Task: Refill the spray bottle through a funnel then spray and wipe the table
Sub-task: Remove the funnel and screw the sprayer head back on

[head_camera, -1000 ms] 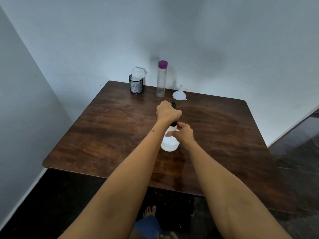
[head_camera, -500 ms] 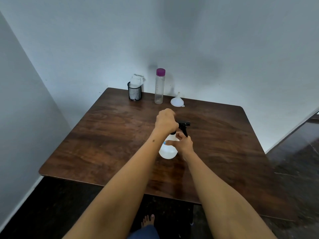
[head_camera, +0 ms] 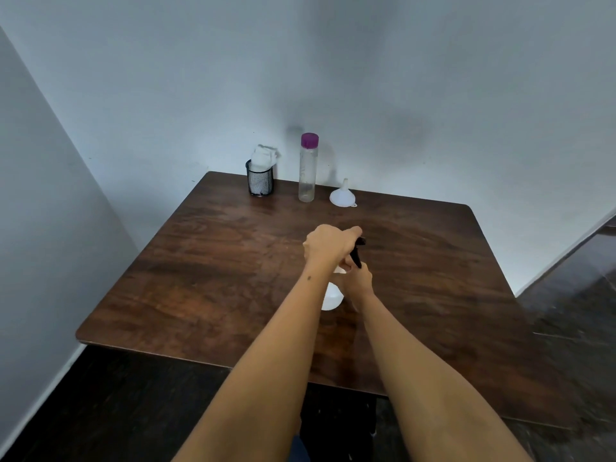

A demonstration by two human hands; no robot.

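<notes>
With the left hand gripping the black trigger head and the right hand holding the white plastic spray bottle, unscrewing seems underway; lifting the head off comes next.

Along the far edge of my table stand a mesh cup, a tall bottle and a funnel, with gaps between them. The spray bottle under my hands blocks the middle; bare wood lies open left and right.

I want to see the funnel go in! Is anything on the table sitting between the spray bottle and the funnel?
Nothing visible lies between them. The spray bottle stands mid-table, gripped by the left hand and right hand. The funnel sits upside down at the far edge, with only bare table between.
</notes>
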